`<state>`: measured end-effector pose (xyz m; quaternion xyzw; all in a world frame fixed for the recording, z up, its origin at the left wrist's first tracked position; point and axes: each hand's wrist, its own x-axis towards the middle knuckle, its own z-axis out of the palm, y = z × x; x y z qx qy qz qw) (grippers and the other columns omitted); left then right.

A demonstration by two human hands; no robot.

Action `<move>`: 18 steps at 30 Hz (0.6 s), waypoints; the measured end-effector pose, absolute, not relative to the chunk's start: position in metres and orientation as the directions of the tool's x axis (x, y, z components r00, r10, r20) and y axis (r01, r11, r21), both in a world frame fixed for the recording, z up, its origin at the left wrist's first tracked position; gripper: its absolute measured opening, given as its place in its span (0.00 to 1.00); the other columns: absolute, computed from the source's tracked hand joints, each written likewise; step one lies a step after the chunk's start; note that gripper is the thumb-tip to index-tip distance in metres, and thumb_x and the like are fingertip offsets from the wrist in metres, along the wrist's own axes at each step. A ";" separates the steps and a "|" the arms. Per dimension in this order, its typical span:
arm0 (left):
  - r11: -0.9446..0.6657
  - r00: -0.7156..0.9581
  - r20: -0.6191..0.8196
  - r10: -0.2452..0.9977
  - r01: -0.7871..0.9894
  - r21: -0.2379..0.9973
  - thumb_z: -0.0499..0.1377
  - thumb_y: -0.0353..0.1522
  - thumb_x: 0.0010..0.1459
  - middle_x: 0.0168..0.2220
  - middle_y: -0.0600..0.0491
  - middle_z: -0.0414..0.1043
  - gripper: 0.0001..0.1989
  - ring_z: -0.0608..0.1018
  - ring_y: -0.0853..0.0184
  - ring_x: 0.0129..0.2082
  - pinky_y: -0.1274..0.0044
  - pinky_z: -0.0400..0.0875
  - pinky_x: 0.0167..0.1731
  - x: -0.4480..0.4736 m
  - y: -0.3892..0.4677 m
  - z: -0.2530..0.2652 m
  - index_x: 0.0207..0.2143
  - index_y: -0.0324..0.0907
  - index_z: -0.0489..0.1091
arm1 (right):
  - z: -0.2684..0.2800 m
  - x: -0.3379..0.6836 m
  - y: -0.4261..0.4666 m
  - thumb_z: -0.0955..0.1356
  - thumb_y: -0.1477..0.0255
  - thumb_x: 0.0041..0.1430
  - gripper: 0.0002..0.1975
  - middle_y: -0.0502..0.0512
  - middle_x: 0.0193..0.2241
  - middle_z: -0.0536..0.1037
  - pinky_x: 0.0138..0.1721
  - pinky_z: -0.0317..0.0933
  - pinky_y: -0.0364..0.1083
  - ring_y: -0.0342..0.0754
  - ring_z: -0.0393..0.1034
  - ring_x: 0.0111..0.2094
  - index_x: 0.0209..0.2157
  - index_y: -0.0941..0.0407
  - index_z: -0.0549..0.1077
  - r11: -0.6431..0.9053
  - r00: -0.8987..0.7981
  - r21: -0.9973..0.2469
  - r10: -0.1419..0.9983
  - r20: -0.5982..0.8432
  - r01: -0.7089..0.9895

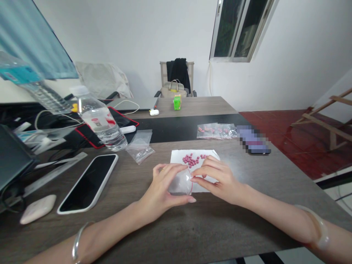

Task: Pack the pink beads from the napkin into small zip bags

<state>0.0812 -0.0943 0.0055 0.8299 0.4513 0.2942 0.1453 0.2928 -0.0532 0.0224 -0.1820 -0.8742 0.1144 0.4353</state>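
A small clear zip bag [181, 182] with a red line along its edge lies between my two hands, over a white sheet of paper [203, 187]. My left hand [159, 189] grips the bag from the left, fingers along its far side and thumb stretched along the near side. With fingertips pinched, my right hand [224, 180] holds the bag's red-lined edge. No pills show inside the bag. Just beyond my fingers, a cluster of pink-red pills [189, 160] rests on the paper, partly hidden by my right hand.
At left are a phone [88, 183], a water bottle [99, 121] and flat clear bags [140, 146]. Filled zip bags [217, 131] and a pixelated phone [253, 139] lie back right. A green box [177, 102] and an earbud case [154, 112] stand farther back.
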 end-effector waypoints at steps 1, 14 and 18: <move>-0.555 0.416 0.369 0.831 0.658 0.509 0.62 0.52 0.48 0.50 0.49 0.71 0.34 0.71 0.56 0.51 0.65 0.51 0.53 0.081 -0.094 0.004 0.53 0.48 0.60 | 0.022 0.292 -0.054 0.66 0.71 0.62 0.06 0.52 0.26 0.75 0.33 0.60 0.45 0.44 0.67 0.29 0.33 0.57 0.74 0.911 -0.579 -0.355 0.408 0.706 0.210; -0.532 0.413 0.336 0.846 0.653 0.538 0.63 0.50 0.49 0.49 0.49 0.72 0.31 0.72 0.57 0.50 0.65 0.52 0.51 0.082 -0.092 0.008 0.52 0.46 0.60 | 0.020 0.291 -0.048 0.66 0.71 0.62 0.06 0.50 0.24 0.75 0.33 0.60 0.45 0.43 0.66 0.26 0.35 0.57 0.75 0.900 -0.568 -0.405 0.419 0.709 0.158; -0.535 0.417 0.336 0.845 0.655 0.534 0.64 0.49 0.48 0.50 0.48 0.72 0.32 0.72 0.56 0.50 0.65 0.53 0.51 0.082 -0.093 0.006 0.52 0.47 0.61 | 0.019 0.291 -0.049 0.67 0.72 0.62 0.05 0.51 0.24 0.75 0.33 0.60 0.46 0.43 0.66 0.27 0.37 0.57 0.75 0.900 -0.566 -0.398 0.424 0.707 0.176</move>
